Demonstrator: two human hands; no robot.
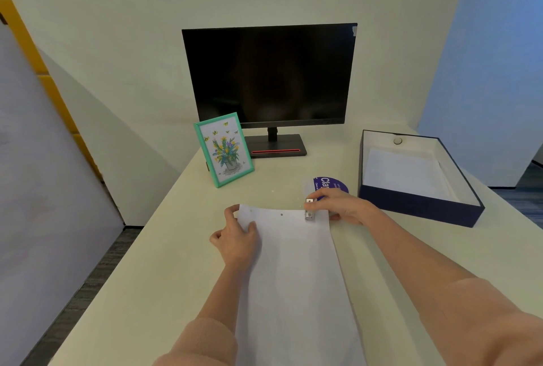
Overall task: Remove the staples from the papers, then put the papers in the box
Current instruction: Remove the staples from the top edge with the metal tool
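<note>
A white stack of papers (296, 271) lies lengthwise on the desk in front of me. My left hand (235, 237) presses down on its far left corner, fingers partly curled on the sheet. My right hand (342, 207) grips a small metal staple remover (309, 209), whose jaws sit on the paper's far right corner. An open dark blue box (417, 207) stands to the right, with white paper (402, 173) lying inside it.
A black monitor (269, 77) stands at the back of the desk (164, 248), with a green framed flower picture (224, 149) leaning in front of it. A purple and white round packet (329, 185) lies just beyond my right hand. The desk's left edge drops to the floor.
</note>
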